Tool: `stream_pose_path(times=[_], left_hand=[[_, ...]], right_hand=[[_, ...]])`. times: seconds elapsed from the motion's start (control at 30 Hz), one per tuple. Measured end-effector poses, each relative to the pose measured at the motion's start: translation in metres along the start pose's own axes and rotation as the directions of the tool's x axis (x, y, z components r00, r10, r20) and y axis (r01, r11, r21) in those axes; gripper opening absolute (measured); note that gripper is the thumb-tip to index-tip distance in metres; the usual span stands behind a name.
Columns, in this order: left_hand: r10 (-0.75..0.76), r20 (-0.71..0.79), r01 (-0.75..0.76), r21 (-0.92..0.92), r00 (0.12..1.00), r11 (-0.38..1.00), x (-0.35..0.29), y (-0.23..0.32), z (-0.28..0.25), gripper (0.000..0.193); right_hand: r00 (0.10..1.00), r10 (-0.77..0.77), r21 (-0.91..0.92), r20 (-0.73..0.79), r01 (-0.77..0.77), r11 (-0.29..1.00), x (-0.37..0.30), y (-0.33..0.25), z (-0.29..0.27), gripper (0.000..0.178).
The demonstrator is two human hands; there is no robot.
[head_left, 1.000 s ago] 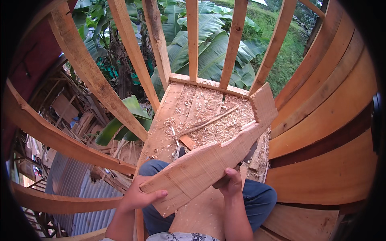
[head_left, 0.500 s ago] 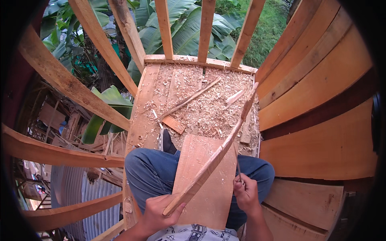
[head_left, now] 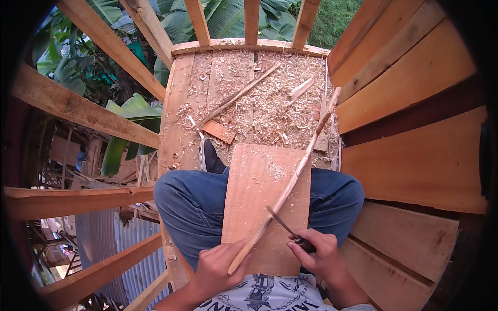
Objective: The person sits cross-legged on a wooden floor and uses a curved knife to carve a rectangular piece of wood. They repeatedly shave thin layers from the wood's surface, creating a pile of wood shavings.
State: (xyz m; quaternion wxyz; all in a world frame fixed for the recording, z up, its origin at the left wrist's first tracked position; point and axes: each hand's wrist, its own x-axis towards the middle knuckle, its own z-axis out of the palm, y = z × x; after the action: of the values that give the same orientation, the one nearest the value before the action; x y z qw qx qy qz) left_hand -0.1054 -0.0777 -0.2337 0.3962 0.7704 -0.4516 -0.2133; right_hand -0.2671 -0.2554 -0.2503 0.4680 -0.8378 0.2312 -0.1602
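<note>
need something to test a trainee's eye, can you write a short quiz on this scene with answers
1. Multiple choice: what does the right hand hold?
a) a hammer
b) a knife
c) a pencil

2. True or false: the left hand is empty.

3. Fill in the blank: curled wood ____ lie scattered over the plank floor beyond the shoe.

Key:
1. b, a knife with a dark handle.
2. False; it grips the near end of a long plank, seen edge-on here.
3. Shavings.
</note>
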Motion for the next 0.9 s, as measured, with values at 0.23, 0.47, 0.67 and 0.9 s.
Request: stream_pose_path(times=[0.23, 0.47, 0.67, 0.9], left_hand=[[0.004, 0.037, -0.006, 0.045, 0.999, 0.999, -0.002, 0.004, 0.005, 0.027], [0.005, 0.032, -0.008, 0.077, 0.999, 0.997, -0.011, 0.004, 0.013, 0.03], [0.027, 0.074, -0.036, 0.12, 0.997, 0.992, -0.014, 0.004, 0.017, 0.037], [0.007, 0.076, -0.016, 0.116, 0.997, 0.993, -0.011, 0.01, 0.016, 0.038]], right_hand=[[0.985, -0.11, -0.152, 0.129, 0.13, 0.98, 0.002, -0.017, -0.009, 0.025], [0.963, 0.081, -0.131, 0.256, -0.048, 0.99, -0.011, -0.032, -0.013, 0.024], [0.954, 0.146, -0.235, 0.262, -0.084, 0.968, -0.01, -0.034, -0.022, 0.025], [0.946, 0.31, -0.478, -0.092, -0.315, 0.82, -0.007, -0.007, -0.045, 0.029]])
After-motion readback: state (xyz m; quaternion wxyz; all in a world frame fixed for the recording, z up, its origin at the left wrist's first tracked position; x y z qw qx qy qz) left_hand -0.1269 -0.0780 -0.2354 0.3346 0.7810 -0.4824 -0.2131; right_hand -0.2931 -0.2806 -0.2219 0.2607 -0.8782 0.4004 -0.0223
